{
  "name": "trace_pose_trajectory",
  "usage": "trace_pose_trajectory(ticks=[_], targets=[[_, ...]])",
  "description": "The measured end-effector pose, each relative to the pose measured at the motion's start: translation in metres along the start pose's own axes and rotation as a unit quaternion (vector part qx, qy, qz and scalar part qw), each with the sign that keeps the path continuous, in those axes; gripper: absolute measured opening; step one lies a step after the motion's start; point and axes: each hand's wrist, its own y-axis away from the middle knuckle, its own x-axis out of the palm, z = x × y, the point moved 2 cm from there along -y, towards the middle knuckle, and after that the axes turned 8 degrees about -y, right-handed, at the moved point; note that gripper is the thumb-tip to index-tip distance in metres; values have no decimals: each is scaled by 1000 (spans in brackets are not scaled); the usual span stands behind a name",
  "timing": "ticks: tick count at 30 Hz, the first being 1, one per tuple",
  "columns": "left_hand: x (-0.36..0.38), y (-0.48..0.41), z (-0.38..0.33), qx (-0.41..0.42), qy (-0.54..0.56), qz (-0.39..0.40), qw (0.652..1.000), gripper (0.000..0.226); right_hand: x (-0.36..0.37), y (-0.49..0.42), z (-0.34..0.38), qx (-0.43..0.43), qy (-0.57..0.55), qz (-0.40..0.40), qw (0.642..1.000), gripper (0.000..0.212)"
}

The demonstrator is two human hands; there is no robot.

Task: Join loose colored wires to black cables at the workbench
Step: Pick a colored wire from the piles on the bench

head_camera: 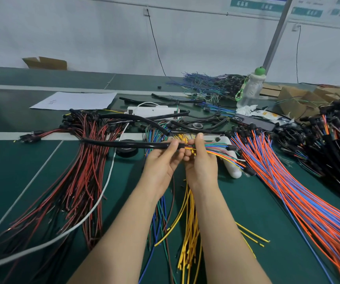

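Observation:
My left hand (163,158) grips the right end of a long black cable (124,144) that runs out to the left above the bench. Touching it on the right, my right hand (201,158) pinches a small bunch of colored wires (216,149) right where they meet the cable's end. The bunch fans out rightward in green, red, yellow, orange and blue. Loose yellow wires (187,232) lie on the mat under my forearms, with blue and green wires (159,214) beside them.
Red and black wires (79,185) spread at left, orange and blue wires (300,197) at right. A white cord (95,208), a black tape roll (127,151), a white power strip (150,111), a water bottle (250,89), cardboard boxes (296,99) and paper (76,100) sit on the green bench.

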Motion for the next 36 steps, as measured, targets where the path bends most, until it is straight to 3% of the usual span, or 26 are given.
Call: trace_pose_trajectory(ticks=[3,6,10,13,20,25,29,36], targets=[[-2,-1,-2,-12,17,1,1000,17,0,-1,1,26,-27,-14,999,29],[-8,-2,-10,-15,120,-14,993,23,-1,-4,7,50,-95,-33,994,28],[-20,-4,-19,2,196,-38,980,12,-5,-7,14,59,-188,-20,980,36],[-20,-4,-19,16,164,-40,986,14,-6,-7,14,47,-180,-30,982,32],[-6,-1,-13,38,31,-27,998,18,1,0,-2,37,-35,-24,998,29],[-7,-2,-18,39,61,-35,997,18,-4,-3,9,81,-217,-18,973,18],[-10,-1,-18,39,58,-37,997,18,-11,-5,13,85,-275,-38,957,29],[-7,-2,-9,45,2,-36,998,17,-3,-5,3,20,-116,-54,992,38]])
